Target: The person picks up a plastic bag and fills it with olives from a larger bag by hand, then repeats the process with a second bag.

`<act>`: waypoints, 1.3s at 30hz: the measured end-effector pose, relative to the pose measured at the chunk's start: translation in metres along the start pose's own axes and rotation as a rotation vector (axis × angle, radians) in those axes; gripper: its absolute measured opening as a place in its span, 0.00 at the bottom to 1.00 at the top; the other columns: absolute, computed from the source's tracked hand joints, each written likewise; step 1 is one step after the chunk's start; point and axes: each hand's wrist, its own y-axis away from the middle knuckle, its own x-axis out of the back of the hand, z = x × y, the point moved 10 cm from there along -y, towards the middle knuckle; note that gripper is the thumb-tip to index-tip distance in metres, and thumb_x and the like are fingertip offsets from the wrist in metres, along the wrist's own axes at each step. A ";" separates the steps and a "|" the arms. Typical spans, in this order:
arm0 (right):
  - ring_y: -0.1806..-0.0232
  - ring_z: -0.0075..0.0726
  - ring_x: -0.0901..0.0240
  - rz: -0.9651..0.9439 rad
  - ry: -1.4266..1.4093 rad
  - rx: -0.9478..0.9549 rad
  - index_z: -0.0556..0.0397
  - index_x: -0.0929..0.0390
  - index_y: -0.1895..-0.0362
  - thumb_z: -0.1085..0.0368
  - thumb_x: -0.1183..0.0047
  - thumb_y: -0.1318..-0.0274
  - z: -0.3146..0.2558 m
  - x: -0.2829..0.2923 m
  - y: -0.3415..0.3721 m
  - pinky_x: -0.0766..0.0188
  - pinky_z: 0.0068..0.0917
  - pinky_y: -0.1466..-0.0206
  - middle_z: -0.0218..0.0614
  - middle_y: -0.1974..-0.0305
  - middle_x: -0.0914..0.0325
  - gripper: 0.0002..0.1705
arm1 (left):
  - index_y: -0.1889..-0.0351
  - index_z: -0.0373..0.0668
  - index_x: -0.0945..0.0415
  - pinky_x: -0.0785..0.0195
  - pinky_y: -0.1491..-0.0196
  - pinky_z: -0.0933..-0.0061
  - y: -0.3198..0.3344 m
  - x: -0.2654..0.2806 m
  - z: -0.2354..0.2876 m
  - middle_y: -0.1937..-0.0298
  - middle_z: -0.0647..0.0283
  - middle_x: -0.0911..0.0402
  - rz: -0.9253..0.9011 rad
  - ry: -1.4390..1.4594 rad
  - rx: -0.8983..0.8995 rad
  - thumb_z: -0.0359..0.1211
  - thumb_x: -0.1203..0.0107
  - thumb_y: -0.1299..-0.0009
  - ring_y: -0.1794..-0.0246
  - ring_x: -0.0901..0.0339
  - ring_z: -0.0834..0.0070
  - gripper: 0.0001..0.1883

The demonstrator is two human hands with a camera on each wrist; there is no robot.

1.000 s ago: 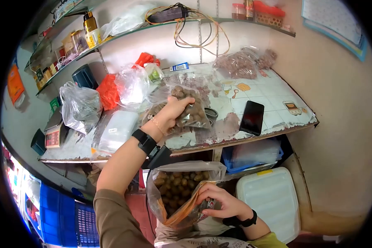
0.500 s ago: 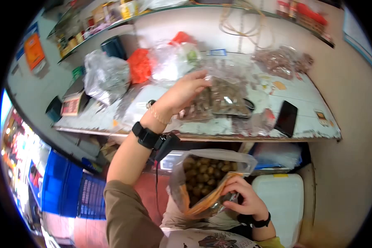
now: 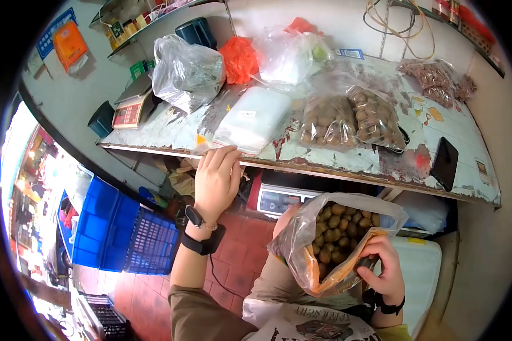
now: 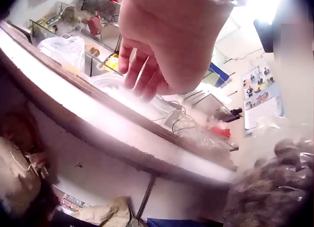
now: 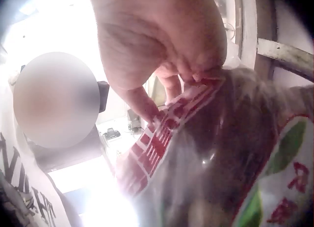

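Observation:
In the head view my left hand is at the table's front edge, fingertips right at the near end of a stack of flat clear plastic bags. Its fingers are extended and loosely bent, pinching nothing visible; the left wrist view shows the same hand over the edge. My right hand pinches the folded rim of a large clear bag, held open on the lap and filled with brown-green oval fruits. Red and green print shows on that bag in the right wrist view.
Two filled clear bags sit mid-table, with a black phone to the right. A scale and a silvery plastic bag stand left. Below are a digital scale and blue crates.
My left hand has left the filled bags on the table and come left and toward me to the flat bags. The right hand keeps its hold on the large bag. The head view has shifted left.

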 end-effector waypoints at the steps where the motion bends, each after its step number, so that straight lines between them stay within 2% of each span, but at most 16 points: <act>1: 0.60 0.35 0.30 0.002 -0.013 0.002 0.55 0.22 0.59 0.68 0.34 0.53 0.001 0.000 0.000 0.33 0.26 0.58 0.36 0.59 0.26 0.15 | 0.56 0.38 0.23 0.32 0.52 0.61 0.001 -0.004 -0.003 0.53 0.58 0.21 0.009 -0.009 0.011 0.25 0.45 0.36 0.55 0.24 0.58 0.11; 2: 0.61 0.34 0.31 0.004 -0.024 0.004 0.55 0.22 0.59 0.67 0.34 0.53 0.000 -0.001 0.001 0.34 0.26 0.58 0.36 0.59 0.26 0.15 | 0.50 0.37 0.24 0.32 0.49 0.61 0.001 -0.008 -0.006 0.47 0.56 0.22 0.019 -0.017 0.022 0.24 0.46 0.36 0.52 0.25 0.58 0.15; 8: 0.61 0.34 0.31 0.007 0.041 0.001 0.55 0.21 0.59 0.68 0.35 0.51 -0.005 -0.004 0.002 0.35 0.26 0.59 0.36 0.59 0.26 0.14 | 0.43 0.38 0.26 0.35 0.44 0.62 -0.023 -0.035 -0.009 0.39 0.60 0.25 0.055 -0.061 0.000 0.23 0.50 0.36 0.43 0.29 0.60 0.21; 12: 0.61 0.34 0.31 0.020 0.042 -0.016 0.55 0.21 0.60 0.69 0.35 0.52 -0.005 -0.003 0.001 0.35 0.26 0.59 0.36 0.59 0.26 0.14 | 0.44 0.42 0.24 0.34 0.47 0.63 -0.031 -0.050 -0.016 0.45 0.66 0.22 0.008 -0.196 0.018 0.25 0.47 0.40 0.49 0.29 0.65 0.23; 13: 0.61 0.34 0.31 0.028 0.041 -0.013 0.55 0.21 0.60 0.69 0.35 0.52 -0.004 -0.003 0.001 0.35 0.26 0.59 0.36 0.59 0.26 0.14 | 0.50 0.43 0.21 0.32 0.51 0.64 -0.031 -0.045 -0.013 0.53 0.68 0.19 0.056 -0.186 -0.015 0.26 0.45 0.41 0.55 0.28 0.66 0.19; 14: 0.61 0.34 0.31 0.039 0.038 -0.010 0.55 0.21 0.60 0.69 0.35 0.52 -0.004 -0.003 0.001 0.35 0.26 0.59 0.36 0.59 0.26 0.13 | 0.50 0.43 0.21 0.32 0.51 0.64 -0.031 -0.043 -0.012 0.53 0.68 0.19 0.059 -0.181 -0.017 0.26 0.45 0.41 0.55 0.28 0.66 0.19; 16: 0.61 0.34 0.31 0.050 0.054 -0.011 0.55 0.21 0.60 0.69 0.35 0.52 -0.005 -0.004 0.001 0.35 0.26 0.59 0.36 0.59 0.26 0.13 | 0.60 0.43 0.19 0.30 0.57 0.66 -0.029 -0.032 -0.012 0.61 0.69 0.18 0.137 -0.119 0.031 0.26 0.44 0.41 0.61 0.25 0.66 0.11; 17: 0.61 0.34 0.31 0.055 0.067 -0.008 0.55 0.21 0.59 0.69 0.35 0.52 -0.005 -0.003 0.002 0.35 0.26 0.59 0.36 0.59 0.26 0.13 | 0.68 0.43 0.20 0.30 0.63 0.66 -0.028 -0.026 -0.011 0.67 0.67 0.18 0.204 -0.097 0.024 0.26 0.42 0.40 0.68 0.24 0.66 0.04; 21: 0.62 0.34 0.31 0.047 0.065 -0.008 0.55 0.21 0.59 0.69 0.35 0.52 -0.002 -0.003 0.002 0.35 0.26 0.59 0.35 0.59 0.26 0.14 | 0.69 0.43 0.20 0.29 0.66 0.65 -0.021 -0.029 -0.022 0.67 0.63 0.19 0.136 0.032 0.114 0.26 0.41 0.38 0.71 0.21 0.61 0.01; 24: 0.62 0.34 0.31 0.045 0.059 -0.008 0.54 0.21 0.60 0.69 0.35 0.52 -0.001 -0.004 0.003 0.35 0.25 0.59 0.35 0.59 0.26 0.13 | 0.67 0.42 0.19 0.28 0.66 0.65 -0.020 -0.027 -0.028 0.66 0.61 0.18 0.136 0.131 0.100 0.27 0.41 0.37 0.69 0.20 0.61 0.02; 28: 0.62 0.34 0.31 0.056 0.067 -0.010 0.54 0.21 0.60 0.69 0.35 0.52 -0.003 -0.004 0.001 0.34 0.26 0.60 0.35 0.60 0.27 0.13 | 0.64 0.41 0.19 0.26 0.65 0.65 -0.016 -0.018 -0.024 0.65 0.61 0.18 0.146 0.111 0.155 0.26 0.41 0.36 0.69 0.19 0.61 0.04; 30: 0.62 0.34 0.31 0.053 0.075 -0.013 0.54 0.21 0.60 0.69 0.36 0.52 -0.003 -0.005 0.001 0.34 0.26 0.60 0.35 0.60 0.27 0.13 | 0.63 0.40 0.20 0.26 0.65 0.66 -0.010 0.008 -0.010 0.65 0.61 0.18 0.324 0.030 0.108 0.23 0.41 0.37 0.68 0.19 0.61 0.06; 32: 0.62 0.34 0.31 0.068 0.085 0.003 0.54 0.21 0.61 0.69 0.36 0.53 -0.003 -0.004 0.001 0.34 0.26 0.60 0.35 0.60 0.26 0.13 | 0.63 0.40 0.20 0.26 0.67 0.67 0.001 0.023 -0.013 0.64 0.61 0.18 0.472 0.051 0.150 0.20 0.41 0.38 0.68 0.19 0.61 0.08; 34: 0.62 0.34 0.31 0.072 0.095 0.005 0.54 0.21 0.61 0.69 0.36 0.53 -0.001 -0.004 0.003 0.34 0.26 0.61 0.35 0.60 0.26 0.13 | 0.64 0.41 0.21 0.26 0.68 0.66 0.005 0.011 -0.018 0.64 0.61 0.19 0.389 0.031 0.178 0.22 0.42 0.36 0.69 0.20 0.60 0.05; 36: 0.63 0.35 0.31 0.068 0.103 0.009 0.54 0.21 0.61 0.69 0.36 0.52 -0.001 -0.004 0.003 0.34 0.26 0.61 0.35 0.60 0.26 0.13 | 0.65 0.41 0.23 0.26 0.69 0.63 0.004 -0.015 -0.018 0.65 0.60 0.20 0.210 0.048 0.165 0.25 0.43 0.34 0.69 0.20 0.59 0.02; 39: 0.63 0.35 0.31 0.075 0.108 0.016 0.54 0.22 0.61 0.69 0.36 0.52 -0.001 -0.006 0.001 0.34 0.26 0.62 0.36 0.61 0.27 0.12 | 0.65 0.41 0.24 0.26 0.68 0.62 -0.003 -0.026 -0.015 0.64 0.59 0.22 0.206 0.124 0.165 0.26 0.44 0.33 0.69 0.21 0.58 0.01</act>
